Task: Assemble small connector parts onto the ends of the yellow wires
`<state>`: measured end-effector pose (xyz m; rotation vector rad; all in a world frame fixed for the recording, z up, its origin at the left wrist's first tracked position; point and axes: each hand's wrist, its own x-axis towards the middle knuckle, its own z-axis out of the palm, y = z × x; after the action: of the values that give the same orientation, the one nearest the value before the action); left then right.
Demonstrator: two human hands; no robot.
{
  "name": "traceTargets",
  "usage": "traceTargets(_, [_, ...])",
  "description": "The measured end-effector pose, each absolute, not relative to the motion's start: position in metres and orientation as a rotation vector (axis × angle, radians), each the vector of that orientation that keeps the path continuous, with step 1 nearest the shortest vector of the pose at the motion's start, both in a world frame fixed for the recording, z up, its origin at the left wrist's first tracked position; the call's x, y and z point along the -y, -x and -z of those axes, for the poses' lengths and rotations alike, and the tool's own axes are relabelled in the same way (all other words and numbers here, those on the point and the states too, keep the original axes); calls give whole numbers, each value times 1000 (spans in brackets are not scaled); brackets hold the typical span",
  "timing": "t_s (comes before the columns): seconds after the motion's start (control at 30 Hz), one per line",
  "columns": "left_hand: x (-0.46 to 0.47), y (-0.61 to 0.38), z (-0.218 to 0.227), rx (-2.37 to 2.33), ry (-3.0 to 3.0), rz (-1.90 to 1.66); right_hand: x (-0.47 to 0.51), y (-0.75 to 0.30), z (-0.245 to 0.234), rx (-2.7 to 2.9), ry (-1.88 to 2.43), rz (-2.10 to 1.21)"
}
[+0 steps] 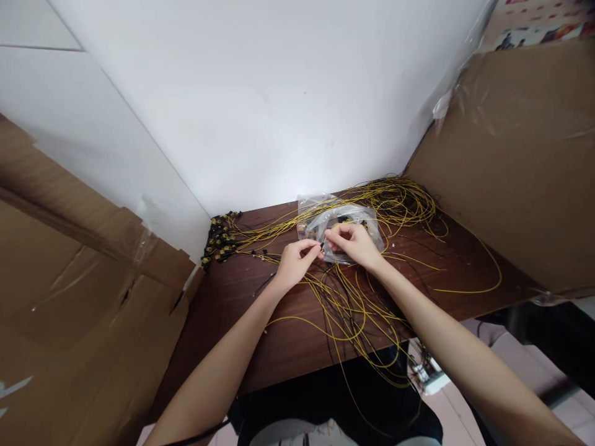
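Observation:
Over the middle of the table, my left hand (pixel 297 260) pinches the end of a thin wire with a small dark piece (pixel 322 245) at its tip. My right hand (pixel 356 243) is closed in a pinch just beside it, fingertips almost meeting the left ones. What the right fingers hold is too small to make out. Beneath both hands lies a clear plastic bag (pixel 375 224) with small black and yellow parts inside. Loose yellow and black wires (pixel 337 303) spread from under the hands toward the table's front edge, some hanging over it.
A bundle of yellow wires (pixel 404 201) runs along the back, ending at left in a heap of black-and-yellow connectors (pixel 222 238). Cardboard stands left (pixel 93 297) and a large cardboard box right (pixel 515 167) of the brown table (pixel 288 344). A white wall (pixel 279 111) is behind.

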<state>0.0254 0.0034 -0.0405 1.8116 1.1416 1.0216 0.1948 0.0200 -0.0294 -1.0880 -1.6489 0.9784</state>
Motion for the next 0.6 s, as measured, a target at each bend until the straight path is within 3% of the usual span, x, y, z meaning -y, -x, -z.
traceTargets(0.6, [-5, -25, 43, -1115, -1786, -1029, -19, -197, 28, 1567, 1167, -748])
